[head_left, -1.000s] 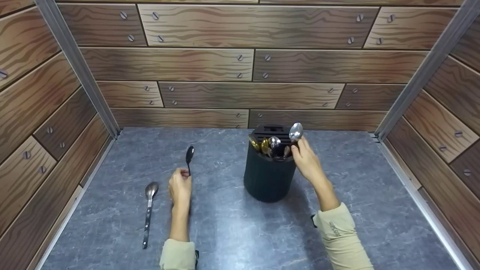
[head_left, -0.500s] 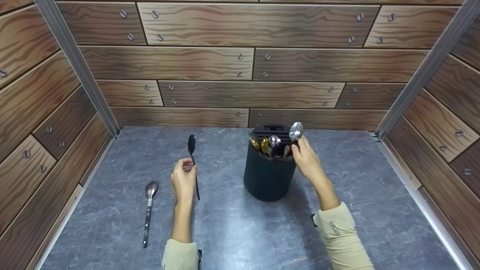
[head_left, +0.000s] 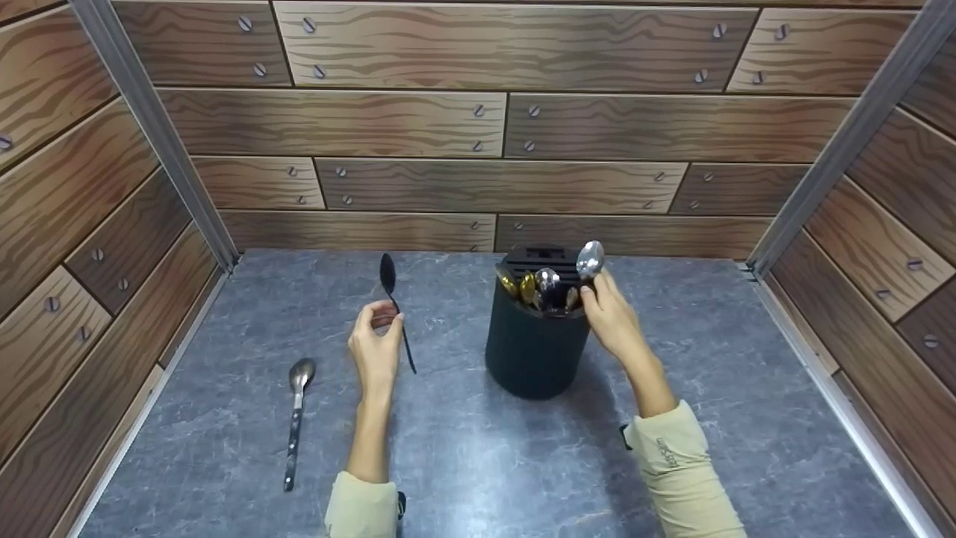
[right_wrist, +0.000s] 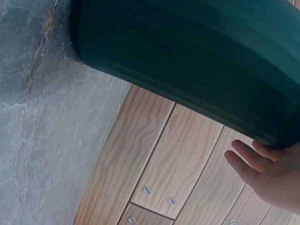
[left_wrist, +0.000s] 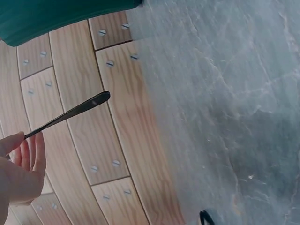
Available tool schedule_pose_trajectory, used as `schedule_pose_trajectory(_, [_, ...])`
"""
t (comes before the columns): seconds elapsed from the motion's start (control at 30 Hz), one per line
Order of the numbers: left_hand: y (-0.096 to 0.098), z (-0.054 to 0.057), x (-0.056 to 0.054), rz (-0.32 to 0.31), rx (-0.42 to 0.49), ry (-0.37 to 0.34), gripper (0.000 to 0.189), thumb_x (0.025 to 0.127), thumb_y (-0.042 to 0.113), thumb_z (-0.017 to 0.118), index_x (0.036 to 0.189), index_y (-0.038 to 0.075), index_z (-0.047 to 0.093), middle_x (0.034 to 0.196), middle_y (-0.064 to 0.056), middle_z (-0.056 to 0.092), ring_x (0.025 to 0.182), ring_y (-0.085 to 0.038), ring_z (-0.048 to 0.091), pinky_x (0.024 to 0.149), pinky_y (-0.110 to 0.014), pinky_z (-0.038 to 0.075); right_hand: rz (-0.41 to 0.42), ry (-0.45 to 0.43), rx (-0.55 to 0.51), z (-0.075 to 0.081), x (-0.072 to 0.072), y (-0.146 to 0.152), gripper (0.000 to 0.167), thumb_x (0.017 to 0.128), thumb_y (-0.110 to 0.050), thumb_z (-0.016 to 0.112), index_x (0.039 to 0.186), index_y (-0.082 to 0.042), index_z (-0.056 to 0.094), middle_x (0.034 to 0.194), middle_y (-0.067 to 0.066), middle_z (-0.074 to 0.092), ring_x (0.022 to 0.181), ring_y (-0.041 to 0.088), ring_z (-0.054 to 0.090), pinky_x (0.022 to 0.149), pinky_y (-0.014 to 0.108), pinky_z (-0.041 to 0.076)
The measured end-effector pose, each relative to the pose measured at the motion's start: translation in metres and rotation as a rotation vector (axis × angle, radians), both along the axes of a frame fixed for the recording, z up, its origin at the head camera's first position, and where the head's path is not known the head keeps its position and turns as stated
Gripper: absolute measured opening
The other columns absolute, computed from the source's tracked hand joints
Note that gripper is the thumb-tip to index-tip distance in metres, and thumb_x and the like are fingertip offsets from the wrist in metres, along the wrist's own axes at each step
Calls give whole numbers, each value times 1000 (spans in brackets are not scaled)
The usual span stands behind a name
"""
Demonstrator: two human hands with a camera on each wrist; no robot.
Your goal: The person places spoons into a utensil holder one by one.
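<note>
My left hand (head_left: 376, 350) pinches a slim black spoon (head_left: 388, 275) between thumb and fingertips, its bowl pointing up and away. In the left wrist view the black spoon's handle (left_wrist: 70, 114) sticks out past the fingers. A dark green cutlery holder (head_left: 534, 351) stands upright on the right, with several gold, silver and dark spoons (head_left: 547, 281) showing at its top. At the holder's right rim, my right hand (head_left: 614, 321) grips a silver spoon (head_left: 590, 259) just below its bowl; the handle is hidden. In the right wrist view, the hand's outer fingers lie along the holder's side.
A spoon with a dark, studded handle (head_left: 293, 441) lies on the grey marbled table (head_left: 463, 448), left of my left arm. Wood-patterned walls (head_left: 418, 187) with metal corner posts (head_left: 160, 142) enclose the table at the back and both sides.
My left hand has lifted the black spoon and moved it forward and slightly right, so its handle now shows below the hand. The right hand, silver spoon and holder stay in place.
</note>
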State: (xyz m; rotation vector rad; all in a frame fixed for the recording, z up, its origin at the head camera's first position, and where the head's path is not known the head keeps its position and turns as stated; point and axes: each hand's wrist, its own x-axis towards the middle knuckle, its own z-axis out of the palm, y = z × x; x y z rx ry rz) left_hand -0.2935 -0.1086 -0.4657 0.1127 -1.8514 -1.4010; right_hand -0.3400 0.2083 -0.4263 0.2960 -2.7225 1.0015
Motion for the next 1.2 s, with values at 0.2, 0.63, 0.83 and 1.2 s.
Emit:
schedule_pose_trajectory(0.2, [9, 10, 0, -65, 27, 85, 17, 76, -7, 69, 91, -4, 62, 85, -11, 64, 74, -23, 62, 63, -30, 53, 2, 1, 2, 0, -1, 0, 46, 97, -21, 35, 135, 4, 36, 145, 21, 24, 129, 38, 27, 101, 54, 25])
schedule_pose_trajectory(0.63, [32, 58, 18, -153, 23, 189, 17, 75, -12, 67, 90, -12, 60, 86, -21, 61, 77, -31, 62, 66, -35, 54, -4, 18, 5, 0, -1, 0, 44, 97, -21, 35, 132, 4, 38, 145, 21, 26, 128, 38, 29, 101, 53, 26])
schedule_pose_trajectory(0.83, [41, 80, 31, -212, 15, 246, 15, 76, -14, 65, 89, -13, 58, 84, -21, 59, 78, -33, 61, 66, -31, 54, -3, 32, 1, -2, -1, 0, 43, 96, -20, 36, 131, 4, 39, 144, 22, 27, 129, 38, 29, 101, 53, 26])
schedule_pose_trajectory(1.2, [58, 90, 27, -275, 57, 327, 15, 76, -12, 67, 88, -10, 58, 83, -16, 60, 77, -27, 62, 67, -31, 54, 0, 30, 6, -1, -1, 0, 41, 96, -21, 36, 128, 5, 40, 143, 22, 28, 127, 38, 31, 100, 54, 28])
